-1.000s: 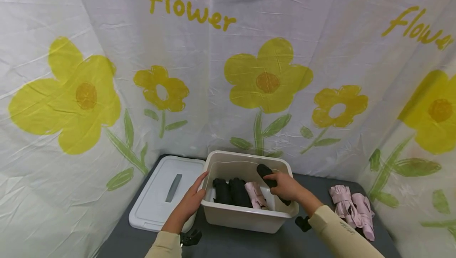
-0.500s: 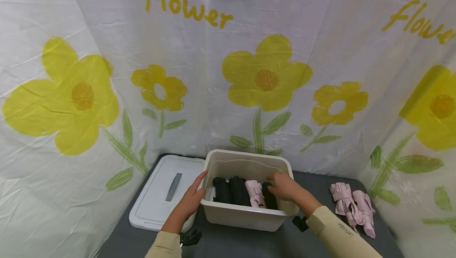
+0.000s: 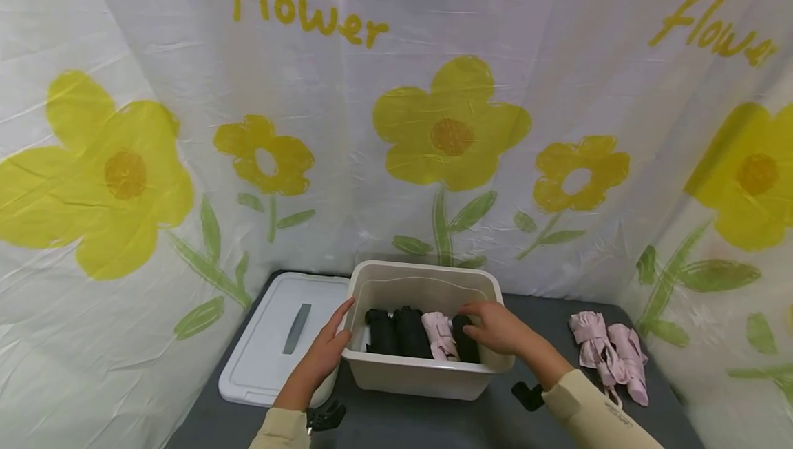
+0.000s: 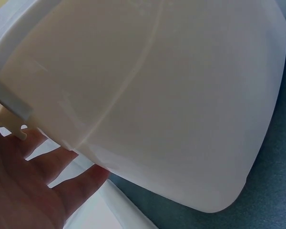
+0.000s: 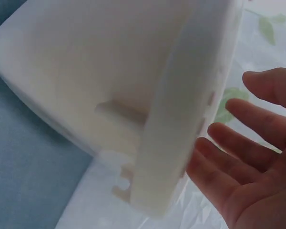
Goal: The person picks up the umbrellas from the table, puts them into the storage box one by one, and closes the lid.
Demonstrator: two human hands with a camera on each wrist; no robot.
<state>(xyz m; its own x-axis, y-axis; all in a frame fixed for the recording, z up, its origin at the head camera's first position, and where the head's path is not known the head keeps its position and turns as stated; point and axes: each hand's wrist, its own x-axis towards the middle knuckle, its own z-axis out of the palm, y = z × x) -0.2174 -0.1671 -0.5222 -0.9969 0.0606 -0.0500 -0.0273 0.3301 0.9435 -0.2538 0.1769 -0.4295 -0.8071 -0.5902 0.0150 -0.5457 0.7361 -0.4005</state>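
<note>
Lowered since a second ago, when it slanted in the right hand's grasp above the bin, the rightmost black umbrella [image 3: 469, 347] now lies in the bin [image 3: 427, 379], just beside a pink umbrella [image 3: 441, 340]. The right hand [image 3: 495, 328] is loosened, its fingers extended and somewhat apart in the right wrist view; it grips nothing visible there, and whether its fingertips touch the black umbrella cannot be told. Its forearm reaches in from the lower right across the bin's right rim, palm side toward the bin. On the other side, the left hand [image 3: 323, 356] steadies the bin's left side, fingers fairly straight and spread against the outer wall, the forearm rising from below. Two more black umbrellas [image 3: 396, 333] lie side by side to the left of the pink one. On the dark table [image 3: 427, 428], two pink umbrellas [image 3: 610, 356] rest together to the right of the bin, while a pale lid [image 3: 263, 359] with a grey handle [image 3: 297, 328] lies to its left. Yellow lettering [image 3: 306, 12] on the white sheet [image 3: 343, 160] behind reads "flower", and the same word appears again farther right; small print on the right sleeve [image 3: 595, 408] is illegible.
</note>
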